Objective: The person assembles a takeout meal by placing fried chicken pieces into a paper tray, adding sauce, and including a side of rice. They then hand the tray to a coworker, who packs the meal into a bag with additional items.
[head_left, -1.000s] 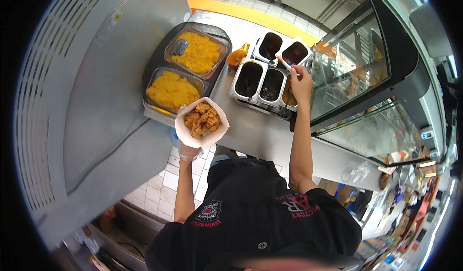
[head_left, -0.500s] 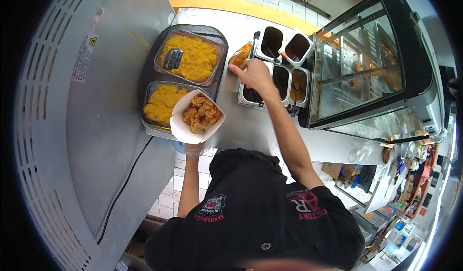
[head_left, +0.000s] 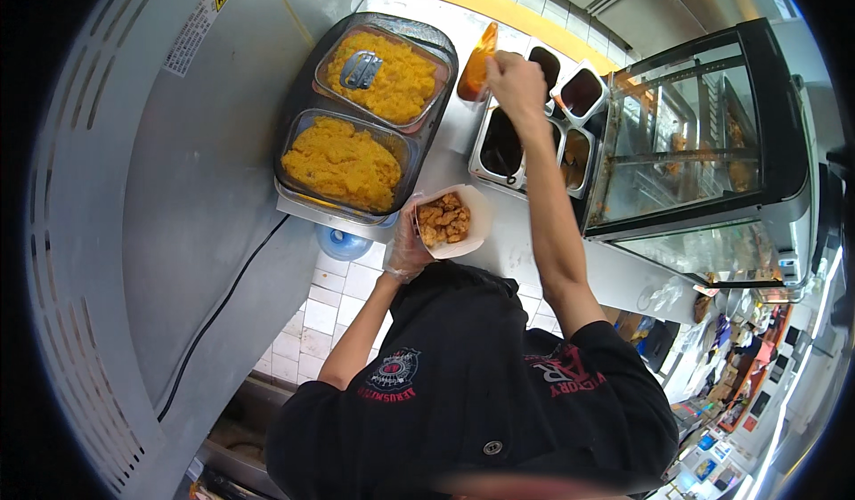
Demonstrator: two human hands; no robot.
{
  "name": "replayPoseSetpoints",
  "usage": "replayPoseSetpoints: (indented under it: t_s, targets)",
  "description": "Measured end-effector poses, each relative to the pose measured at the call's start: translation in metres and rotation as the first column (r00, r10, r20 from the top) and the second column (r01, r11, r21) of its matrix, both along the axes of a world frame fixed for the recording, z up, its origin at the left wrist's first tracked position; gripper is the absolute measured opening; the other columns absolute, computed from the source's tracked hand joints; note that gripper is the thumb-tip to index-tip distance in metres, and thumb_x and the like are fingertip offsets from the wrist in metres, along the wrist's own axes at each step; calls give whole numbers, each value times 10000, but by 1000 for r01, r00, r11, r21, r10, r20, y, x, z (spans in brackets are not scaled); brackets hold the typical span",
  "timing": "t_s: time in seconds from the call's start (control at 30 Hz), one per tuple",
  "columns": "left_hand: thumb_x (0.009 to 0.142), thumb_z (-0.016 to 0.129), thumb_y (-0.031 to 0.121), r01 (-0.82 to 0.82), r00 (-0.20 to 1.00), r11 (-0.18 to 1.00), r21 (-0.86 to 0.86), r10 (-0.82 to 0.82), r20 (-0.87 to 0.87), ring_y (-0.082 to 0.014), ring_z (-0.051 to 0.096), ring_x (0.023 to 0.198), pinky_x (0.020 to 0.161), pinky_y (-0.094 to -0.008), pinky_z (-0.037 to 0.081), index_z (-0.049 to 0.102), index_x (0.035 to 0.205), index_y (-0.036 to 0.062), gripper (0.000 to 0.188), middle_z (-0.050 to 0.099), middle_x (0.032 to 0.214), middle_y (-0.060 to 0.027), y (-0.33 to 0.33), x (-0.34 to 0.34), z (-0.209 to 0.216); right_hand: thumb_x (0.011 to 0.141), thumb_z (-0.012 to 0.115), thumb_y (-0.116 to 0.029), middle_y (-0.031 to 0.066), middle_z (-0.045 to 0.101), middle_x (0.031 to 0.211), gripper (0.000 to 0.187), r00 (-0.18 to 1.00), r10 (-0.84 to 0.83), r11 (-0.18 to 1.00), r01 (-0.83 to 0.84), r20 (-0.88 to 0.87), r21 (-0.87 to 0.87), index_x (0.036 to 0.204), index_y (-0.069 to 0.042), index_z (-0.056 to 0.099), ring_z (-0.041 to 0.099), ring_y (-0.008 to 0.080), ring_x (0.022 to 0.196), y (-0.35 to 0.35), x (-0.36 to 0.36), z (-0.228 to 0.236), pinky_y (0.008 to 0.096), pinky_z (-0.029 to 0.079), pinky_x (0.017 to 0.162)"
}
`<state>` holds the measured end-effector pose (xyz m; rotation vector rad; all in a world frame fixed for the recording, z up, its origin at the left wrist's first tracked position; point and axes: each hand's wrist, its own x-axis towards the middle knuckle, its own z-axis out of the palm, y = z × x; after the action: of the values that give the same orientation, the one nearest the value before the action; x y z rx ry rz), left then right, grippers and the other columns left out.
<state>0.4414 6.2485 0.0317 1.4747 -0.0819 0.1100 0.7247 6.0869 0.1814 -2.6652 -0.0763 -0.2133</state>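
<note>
My left hand (head_left: 410,246), in a clear plastic glove, is closed round the left side of a white paper box (head_left: 478,224). Small pieces of fried chicken (head_left: 443,219) fill it, and it is held upright near my body at the counter's front edge. My bare right hand (head_left: 518,86) reaches to the far part of the counter. Its fingers are curled against the right side of a clear plastic container of orange sauce (head_left: 476,71); the fingertips are partly hidden. Right beside that hand stand metal sauce pans (head_left: 500,144), several holding dark or brown sauce.
Two clear tubs of yellow mash (head_left: 343,166) sit on a black tray (head_left: 294,90) at the left, one with a metal handle on top. A glass display case (head_left: 686,153) borders the pans on the right. A steel panel (head_left: 214,162) rises at the far left, with a black cable (head_left: 223,308).
The chicken box has moved right, away from over the nearer mash tub. My right hand has shifted slightly farther away, and the sauce container looks more upright. The view has shifted too.
</note>
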Motion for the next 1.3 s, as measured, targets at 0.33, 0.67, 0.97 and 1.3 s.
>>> replayPoseSetpoints:
  t_s: [0.33,0.67,0.97,1.3]
  targets:
    - [641,980,142,-35,997,984,177,22,75,-317,478,1384,1158,-414,410,291,1536,25,1136,429,1485,-184,13,-7,4,1046,627,-400,66,716,981,462,931,-62,782,-178,360,597,1189,37,675,617,111,899,-63,-88,119,287,505,810]
    - [701,934,100,-78,993,953,292,50,103,-371,416,1451,1196,-446,366,278,1556,10,1082,386,1560,-219,23,-2,23,1050,595,-207,223,567,663,246,905,106,969,-187,413,161,1029,18,692,587,368,548,-90,-177,27,405,437,532]
    - [604,994,106,28,997,991,134,-37,66,-272,444,1413,1187,-407,387,240,1578,93,1232,387,1537,-118,10,20,27,1000,627,-160,176,634,712,153,865,489,858,-500,-111,-120,1131,-84,655,650,354,628,-87,-185,126,421,502,592]
    - [633,978,77,122,986,989,86,-130,100,-222,462,1400,1168,-403,430,185,1598,147,1251,366,1549,-87,1,38,44,1007,623,-191,190,655,728,168,766,591,746,-638,-254,-188,1135,-89,664,660,365,645,-68,-176,149,443,532,650]
